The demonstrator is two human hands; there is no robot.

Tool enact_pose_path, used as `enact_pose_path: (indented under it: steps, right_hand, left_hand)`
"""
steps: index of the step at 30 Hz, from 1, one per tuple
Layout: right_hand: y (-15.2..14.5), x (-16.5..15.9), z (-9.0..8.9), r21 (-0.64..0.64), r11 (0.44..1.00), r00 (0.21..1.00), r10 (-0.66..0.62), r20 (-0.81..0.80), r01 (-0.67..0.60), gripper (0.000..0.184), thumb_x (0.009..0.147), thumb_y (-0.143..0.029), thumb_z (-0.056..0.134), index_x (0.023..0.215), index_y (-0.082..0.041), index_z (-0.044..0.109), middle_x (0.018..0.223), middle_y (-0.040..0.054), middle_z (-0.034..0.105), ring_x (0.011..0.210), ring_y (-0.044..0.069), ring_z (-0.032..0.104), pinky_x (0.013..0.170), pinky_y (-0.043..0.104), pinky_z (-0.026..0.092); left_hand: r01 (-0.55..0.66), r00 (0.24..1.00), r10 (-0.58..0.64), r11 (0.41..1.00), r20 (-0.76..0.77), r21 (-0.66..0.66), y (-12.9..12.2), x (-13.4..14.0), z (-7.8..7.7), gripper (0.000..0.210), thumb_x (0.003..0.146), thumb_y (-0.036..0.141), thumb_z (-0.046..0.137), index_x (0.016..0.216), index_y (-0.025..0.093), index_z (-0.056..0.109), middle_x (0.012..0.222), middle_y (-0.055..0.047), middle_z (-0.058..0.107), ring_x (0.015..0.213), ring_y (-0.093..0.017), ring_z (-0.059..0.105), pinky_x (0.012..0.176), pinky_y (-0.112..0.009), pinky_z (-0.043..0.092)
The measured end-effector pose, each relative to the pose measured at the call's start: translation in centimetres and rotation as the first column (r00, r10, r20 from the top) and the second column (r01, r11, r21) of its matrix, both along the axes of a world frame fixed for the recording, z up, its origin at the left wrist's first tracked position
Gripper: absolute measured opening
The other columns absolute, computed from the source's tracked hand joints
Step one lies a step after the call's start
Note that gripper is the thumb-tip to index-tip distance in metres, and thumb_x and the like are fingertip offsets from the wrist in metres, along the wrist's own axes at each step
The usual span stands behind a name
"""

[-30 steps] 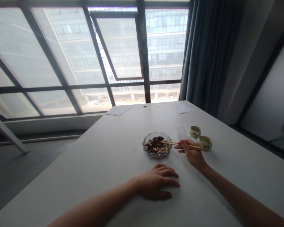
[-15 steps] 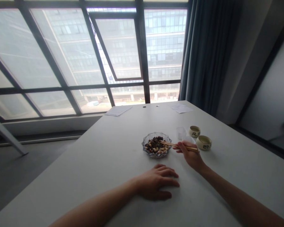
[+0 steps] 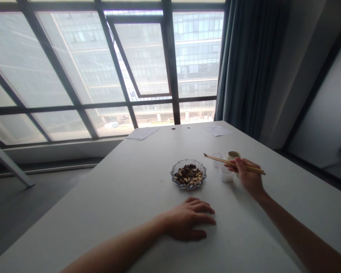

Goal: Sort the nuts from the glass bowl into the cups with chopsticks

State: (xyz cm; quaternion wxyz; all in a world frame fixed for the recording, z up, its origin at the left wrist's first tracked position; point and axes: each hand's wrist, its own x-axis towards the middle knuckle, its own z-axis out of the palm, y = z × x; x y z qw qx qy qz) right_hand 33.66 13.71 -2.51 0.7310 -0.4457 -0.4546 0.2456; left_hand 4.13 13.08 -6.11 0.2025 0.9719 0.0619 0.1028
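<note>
My right hand (image 3: 247, 176) grips a pair of wooden chopsticks (image 3: 227, 161), raised above the table and pointing left. At their tips is a small dark piece (image 3: 205, 155), too small to name. Below the chopsticks stand two small clear plastic containers, the nearer one (image 3: 226, 176) and the farther one (image 3: 216, 160). A scalloped glass bowl (image 3: 173, 181) of mixed nuts and dark dried pieces (image 3: 188, 175) sits to the left. My left hand (image 3: 189, 220) rests palm down on the table in front of the bowl, fingers spread, holding nothing.
A cream ceramic cup (image 3: 233, 154) stands behind my right hand, which hides a second cup. Papers lie at the far left (image 3: 142, 133) and far right (image 3: 218, 131) of the white table (image 3: 125, 197). Windows and a dark curtain (image 3: 244, 68) are beyond.
My right hand has lifted the chopsticks out of the bowl and moved right, over the plastic containers, with a dark piece at the tips. My left hand has stayed still.
</note>
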Motion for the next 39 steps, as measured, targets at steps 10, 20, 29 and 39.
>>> enact_pose_path:
  steps: [10, 20, 29, 39]
  right_hand:
    - [1.1, 10.5, 0.3, 0.101, 0.938, 0.942, -0.321, -0.097, 0.330, 0.052, 0.081, -0.066, 0.082, 0.077, -0.015, 0.071, 0.069, 0.0063, 0.076, 0.056, 0.022, 0.078, 0.056, 0.031, 0.069]
    - [1.7, 11.3, -0.7, 0.076, 0.942, 0.944, -0.320, -0.081, 0.326, 0.054, 0.079, -0.068, 0.082, 0.077, -0.015, 0.071, 0.072, 0.0080, 0.077, 0.058, 0.021, 0.078, 0.058, 0.027, 0.069]
    - [1.8, 8.1, -1.6, -0.034, 0.993, 0.993, -0.113, 0.028, 0.114, 0.052, 0.071, -0.067, 0.088, 0.078, -0.016, 0.079, 0.076, 0.0120, 0.081, 0.064, 0.027, 0.081, 0.058, 0.031, 0.069]
    - [1.2, 7.3, -0.9, -0.025, 0.996, 0.997, -0.081, -0.018, 0.081, 0.047, 0.075, -0.062, 0.088, 0.086, -0.018, 0.079, 0.079, 0.0103, 0.083, 0.067, 0.026, 0.082, 0.058, 0.029, 0.068]
  left_hand:
    - [-0.010, 1.000, 0.010, 1.000, -0.012, -0.014, -0.2, 0.1, 0.1, 0.048, 0.100, 0.048, 0.067, 0.145, 0.032, 0.060, 0.154, -0.007, 0.057, 0.144, -0.030, 0.051, 0.126, -0.046, 0.027]
    - [-0.011, 1.000, 0.011, 1.000, 0.002, -0.010, -0.1, 0.0, 0.0, 0.048, 0.100, 0.048, 0.067, 0.145, 0.032, 0.061, 0.154, -0.006, 0.058, 0.144, -0.028, 0.051, 0.126, -0.044, 0.026]
    - [-0.013, 1.000, 0.013, 1.000, 0.000, -0.007, -0.1, 0.1, -0.1, 0.049, 0.099, 0.048, 0.068, 0.145, 0.033, 0.060, 0.153, -0.006, 0.058, 0.143, -0.030, 0.052, 0.126, -0.045, 0.028]
    - [-0.011, 1.000, 0.011, 1.000, -0.003, -0.007, -0.1, 0.0, -0.1, 0.049, 0.099, 0.048, 0.067, 0.146, 0.033, 0.060, 0.154, -0.006, 0.058, 0.143, -0.030, 0.052, 0.126, -0.045, 0.028]
